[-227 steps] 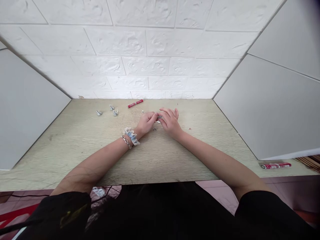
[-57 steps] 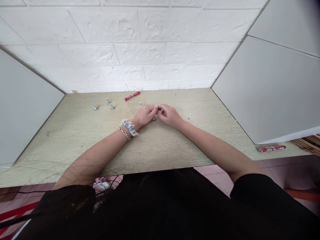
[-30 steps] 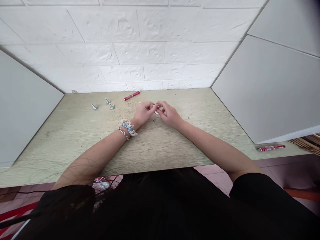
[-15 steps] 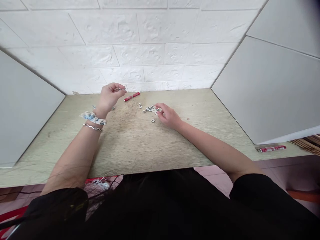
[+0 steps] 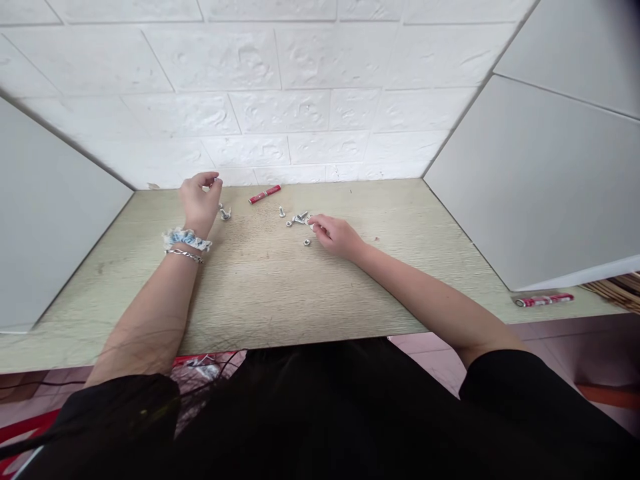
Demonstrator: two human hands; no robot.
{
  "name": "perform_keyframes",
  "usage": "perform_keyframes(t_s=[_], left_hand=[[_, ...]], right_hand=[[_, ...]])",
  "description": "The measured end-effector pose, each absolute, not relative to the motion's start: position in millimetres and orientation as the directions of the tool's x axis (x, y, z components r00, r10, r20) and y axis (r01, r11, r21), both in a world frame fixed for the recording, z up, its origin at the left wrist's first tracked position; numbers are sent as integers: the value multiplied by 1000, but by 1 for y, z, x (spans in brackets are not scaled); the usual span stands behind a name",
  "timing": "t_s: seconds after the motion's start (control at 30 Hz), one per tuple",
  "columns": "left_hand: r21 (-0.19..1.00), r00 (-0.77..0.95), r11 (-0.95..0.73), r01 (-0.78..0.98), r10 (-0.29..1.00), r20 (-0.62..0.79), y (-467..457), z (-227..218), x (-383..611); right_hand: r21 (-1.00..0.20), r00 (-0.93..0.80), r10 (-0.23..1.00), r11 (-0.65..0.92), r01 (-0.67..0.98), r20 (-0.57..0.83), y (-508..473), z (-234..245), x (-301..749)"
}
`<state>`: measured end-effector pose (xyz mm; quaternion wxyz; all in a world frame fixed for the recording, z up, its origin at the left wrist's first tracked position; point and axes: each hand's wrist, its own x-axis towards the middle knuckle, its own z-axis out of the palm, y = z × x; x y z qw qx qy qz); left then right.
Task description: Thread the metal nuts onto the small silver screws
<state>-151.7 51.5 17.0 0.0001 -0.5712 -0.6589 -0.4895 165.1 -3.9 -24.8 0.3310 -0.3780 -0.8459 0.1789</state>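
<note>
My left hand (image 5: 199, 203) is raised over the left part of the table, thumb and forefinger pinched on a small silvery metal piece, mostly hidden by the fingertips. Below and right of that hand lie a few bolts (image 5: 225, 214), partly covered by it. My right hand (image 5: 337, 236) rests at the small hardware pile, its fingertips closed on a washer (image 5: 312, 227). Silvery bolts (image 5: 301, 218) lie just left of those fingertips. A single bolt (image 5: 282, 212) stands on its head nearby. One nut (image 5: 289, 224) sits beside the pile, and another nut (image 5: 307, 243) is nearer me.
A red tube-shaped stick (image 5: 265, 194) lies near the white brick-patterned wall (image 5: 305, 110). A similar red stick (image 5: 544, 300) is at the table's right front edge. Grey-white panels (image 5: 540, 180) bound both sides of the wooden table (image 5: 280, 293).
My left hand has moved left, away from the red stick, still pinching the metal piece, uncovering bolts beside it. My right hand's fingertips have closed together at the washers.
</note>
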Motion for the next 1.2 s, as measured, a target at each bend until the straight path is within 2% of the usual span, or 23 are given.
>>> perform_keyframes(t_s=[0.2,0.37,0.57,0.87,1.07,1.2], left_hand=[[687,-437,3,727,773,460,48,20,-158],[624,-422,99,775,815,396,45,16,-159],[571,-376,86,816,831,411,44,12,-154],[518,-285,30,855,862,420,51,-1,-162],[374,-158,-46,926,854,495,52,-7,-166],[340,-95,-190,921,737,669,47,4,-157]], right_hand=[[-551,-502,751,658,513,429,-6,-22,166],[-549,-449,750,661,512,485,-8,-23,167],[-516,-410,716,695,501,565,-9,-25,166],[-494,-430,737,672,552,521,-7,-25,165],[-457,-469,692,718,525,549,-3,-25,164],[-424,-493,696,714,558,523,-3,-23,163]])
